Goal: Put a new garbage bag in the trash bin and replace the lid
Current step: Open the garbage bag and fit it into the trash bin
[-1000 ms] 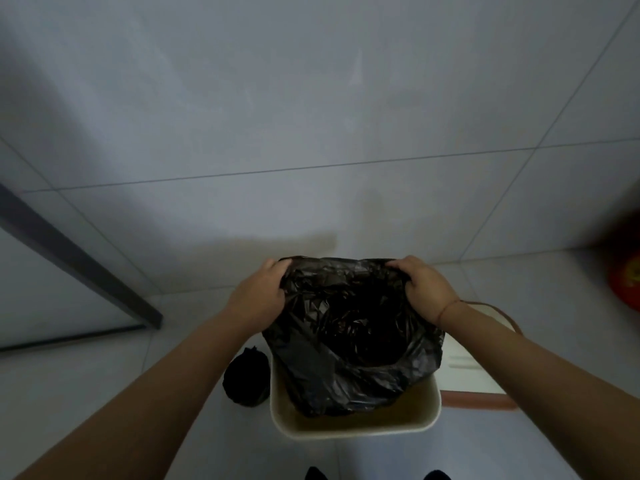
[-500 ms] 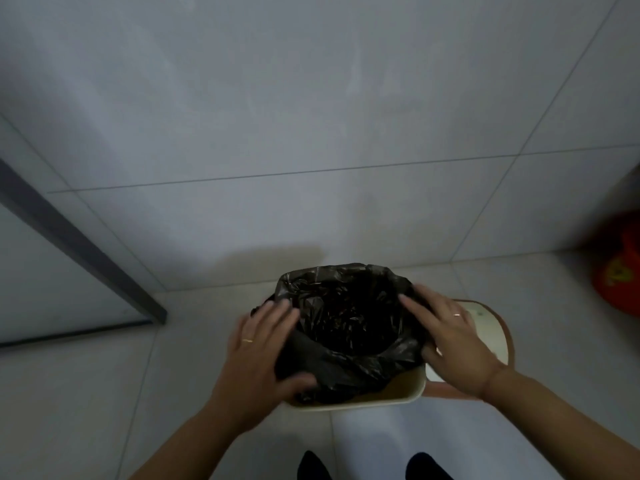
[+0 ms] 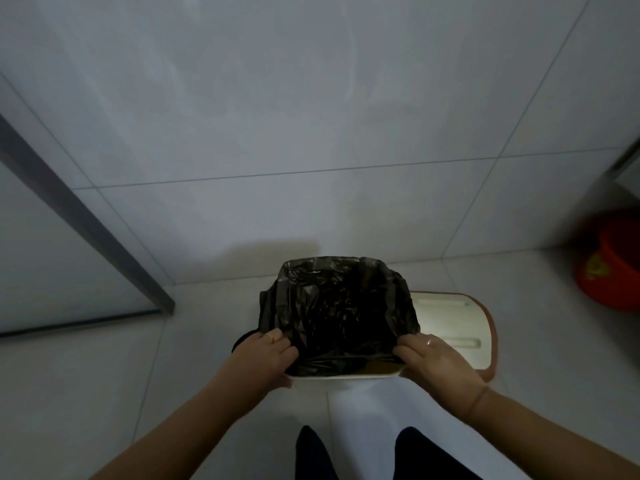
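Head view, only view available. Black garbage bag (image 3: 341,310) sits in the pale trash bin (image 3: 346,376), its mouth folded over the far rim and both side rims; the near edge is not yet over, and a strip of bare rim shows below it. Left hand (image 3: 265,358) pinches the near-left corner of the bag, fingers closed on the film. Right hand (image 3: 434,360) pinches the near-right corner likewise; a ring shows on each hand. Lid (image 3: 453,329) lies flat on the floor just beside the bin, on its right, underside up, brown edge showing. A red tub (image 3: 613,268) stands well apart at far right. Judgement on handling: the bag is thin, light, limp and slippery, likely to tear if stretched hard over a corner and to slip back inside if left loose; best held at the hem near the corners, as now, and drawn down outside the near rim. Lid looks stiff and light; take it by the long edges.
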Tool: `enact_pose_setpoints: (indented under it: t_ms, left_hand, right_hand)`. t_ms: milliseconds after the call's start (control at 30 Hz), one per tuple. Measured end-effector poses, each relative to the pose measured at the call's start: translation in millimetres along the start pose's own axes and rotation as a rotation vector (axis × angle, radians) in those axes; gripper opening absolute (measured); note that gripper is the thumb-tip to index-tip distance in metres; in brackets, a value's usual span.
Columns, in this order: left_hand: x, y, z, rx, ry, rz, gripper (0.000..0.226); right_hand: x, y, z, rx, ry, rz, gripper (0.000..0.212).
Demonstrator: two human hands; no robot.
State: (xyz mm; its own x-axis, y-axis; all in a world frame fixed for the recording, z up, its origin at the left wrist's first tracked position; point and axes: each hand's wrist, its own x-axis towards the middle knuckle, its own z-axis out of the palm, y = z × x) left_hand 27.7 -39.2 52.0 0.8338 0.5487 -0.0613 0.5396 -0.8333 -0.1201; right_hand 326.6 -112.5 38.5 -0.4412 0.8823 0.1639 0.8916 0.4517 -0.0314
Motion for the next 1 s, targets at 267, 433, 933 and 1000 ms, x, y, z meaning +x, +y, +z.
enact_pose_setpoints:
  t_ms: [267, 433, 933, 1000]
  left_hand:
    - [-18.6, 11.2, 28.2, -0.008, 0.28, -0.049, 0.018]
    - [-21.9, 15.5, 36.8, -0.018, 0.396, -0.123, 0.01]
    - [-25.1, 51.3, 64.5, -0.1, 0.337, -0.3, 0.042]
    - [-26.4, 58.6, 61.5, -0.122, 0.24, -0.34, 0.052]
  right_hand:
    - [-9.2, 5.0, 12.4, 0.152, 0.105, 0.146, 0.035]
    - [-14.6, 5.5, 15.8, 0.121, 0.145, 0.108, 0.033]
    - [-13.9, 1.5, 44.8, -0.07, 0.406, 0.226, 0.025]
    - [-17.2, 0.1, 50.2, -0.102, 0.328, 0.258, 0.01]
